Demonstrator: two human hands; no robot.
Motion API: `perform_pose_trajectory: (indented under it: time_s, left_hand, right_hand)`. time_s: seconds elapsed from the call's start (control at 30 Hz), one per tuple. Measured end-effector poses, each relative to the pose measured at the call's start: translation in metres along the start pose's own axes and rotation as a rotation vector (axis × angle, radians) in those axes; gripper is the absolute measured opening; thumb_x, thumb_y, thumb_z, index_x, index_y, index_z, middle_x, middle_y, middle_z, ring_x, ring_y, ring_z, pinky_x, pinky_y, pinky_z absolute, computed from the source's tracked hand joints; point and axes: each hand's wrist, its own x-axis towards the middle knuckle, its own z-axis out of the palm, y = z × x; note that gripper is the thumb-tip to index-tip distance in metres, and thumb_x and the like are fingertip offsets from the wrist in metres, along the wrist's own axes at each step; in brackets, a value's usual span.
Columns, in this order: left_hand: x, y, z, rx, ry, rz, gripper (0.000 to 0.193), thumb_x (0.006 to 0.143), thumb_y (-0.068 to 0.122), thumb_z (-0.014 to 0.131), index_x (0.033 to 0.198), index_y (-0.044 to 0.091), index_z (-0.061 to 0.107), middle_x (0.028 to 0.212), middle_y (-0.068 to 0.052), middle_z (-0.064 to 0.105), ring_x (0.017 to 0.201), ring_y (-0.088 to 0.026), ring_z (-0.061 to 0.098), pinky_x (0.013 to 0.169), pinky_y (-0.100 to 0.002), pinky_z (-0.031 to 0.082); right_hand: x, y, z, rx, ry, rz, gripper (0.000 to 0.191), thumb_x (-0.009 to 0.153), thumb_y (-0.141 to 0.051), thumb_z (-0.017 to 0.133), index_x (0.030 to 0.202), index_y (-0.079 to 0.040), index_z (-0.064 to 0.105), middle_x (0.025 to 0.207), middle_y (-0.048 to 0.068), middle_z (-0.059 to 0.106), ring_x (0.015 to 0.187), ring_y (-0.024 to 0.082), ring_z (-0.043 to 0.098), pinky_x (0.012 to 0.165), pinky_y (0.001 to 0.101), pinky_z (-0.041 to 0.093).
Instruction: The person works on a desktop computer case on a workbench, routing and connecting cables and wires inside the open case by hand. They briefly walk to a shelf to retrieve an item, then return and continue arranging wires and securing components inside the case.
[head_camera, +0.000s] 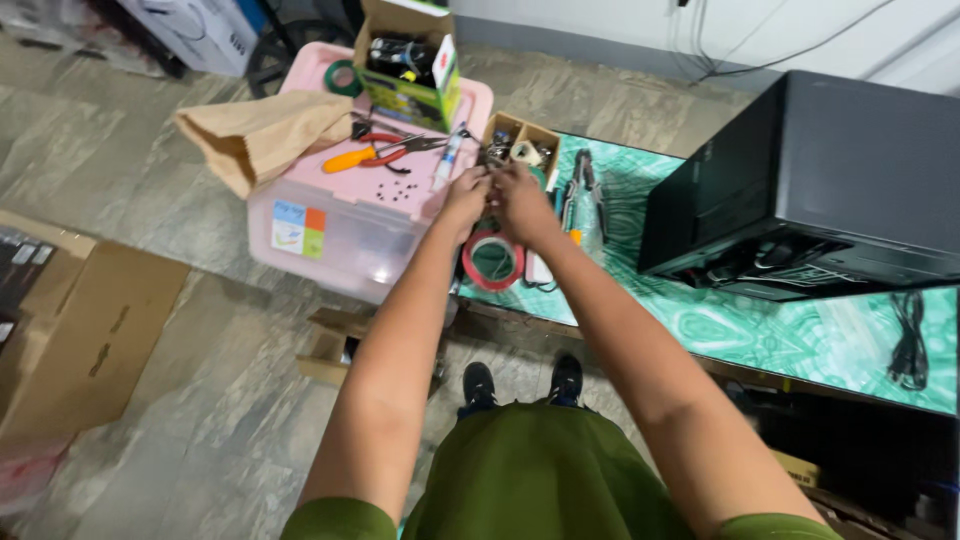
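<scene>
Both hands at the small cardboard box (520, 140)

Something tiny is pinched by left hand (466, 193) & right hand (522, 200) fingertips, just in front of box; it may be dropped if grip slips.

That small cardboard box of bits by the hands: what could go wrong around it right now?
The small cardboard box sits near the green table's corner, so the left hand or right hand might nudge it off. Loose black screws on the pink bin lid could roll away. The pliers could be knocked down.
</scene>
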Motion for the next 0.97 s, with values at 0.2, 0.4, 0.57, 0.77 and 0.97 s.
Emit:
perform_pose_trajectory:
  time_s: [0.2,0.4,0.57,0.77,0.97]
  left_hand:
    - [-0.004,-0.012,-0.013,0.248,0.131,-0.176,0.031,0.099,0.015,0.058,0.128,0.007,0.052,0.103,-0.005,0.068,0.093,-0.018,0.072,0.069,-0.034,0.059]
    - [-0.007,-0.016,-0.028,0.851,0.253,0.13,0.037,0.097,0.027,0.066,0.124,0.003,0.065,0.106,-0.016,0.075,0.103,-0.036,0.074,0.09,-0.042,0.056]
    - [-0.023,-0.006,-0.031,1.041,0.46,0.274,0.046,0.091,0.02,0.067,0.131,-0.001,0.058,0.124,-0.025,0.059,0.108,-0.043,0.063,0.093,-0.047,0.051]
    - [-0.061,0.017,-0.019,1.0,0.477,0.498,0.032,0.094,0.01,0.065,0.124,0.0,0.061,0.122,-0.02,0.054,0.109,-0.039,0.062,0.094,-0.046,0.051]
    - [-0.082,0.025,-0.008,0.888,0.357,0.454,0.027,0.096,0.007,0.062,0.123,0.003,0.063,0.124,-0.017,0.054,0.098,-0.03,0.068,0.085,-0.037,0.057]
  right_hand:
    - [-0.02,0.056,-0.006,-0.112,0.21,0.465,0.049,0.079,0.001,0.064,0.127,-0.004,0.061,0.127,0.022,0.058,0.122,0.044,0.057,0.103,0.048,0.048]
    - [-0.067,0.124,-0.033,-0.261,0.05,0.767,0.041,0.088,-0.013,0.068,0.127,-0.001,0.06,0.13,0.029,0.056,0.121,0.048,0.054,0.102,0.0535,0.045]
    - [-0.06,0.126,-0.022,-0.192,0.085,0.796,0.035,0.092,-0.024,0.072,0.116,0.001,0.066,0.117,0.027,0.062,0.106,0.044,0.059,0.089,0.054,0.049]
    - [-0.04,0.126,-0.02,0.009,-0.067,0.971,0.043,0.089,-0.03,0.078,0.105,0.008,0.069,0.101,0.023,0.068,0.087,0.033,0.063,0.075,0.0486,0.053]
    - [-0.016,0.137,-0.027,0.271,-0.101,1.046,0.051,0.088,-0.034,0.08,0.102,0.015,0.071,0.095,0.02,0.073,0.079,0.025,0.067,0.069,0.0455,0.056]
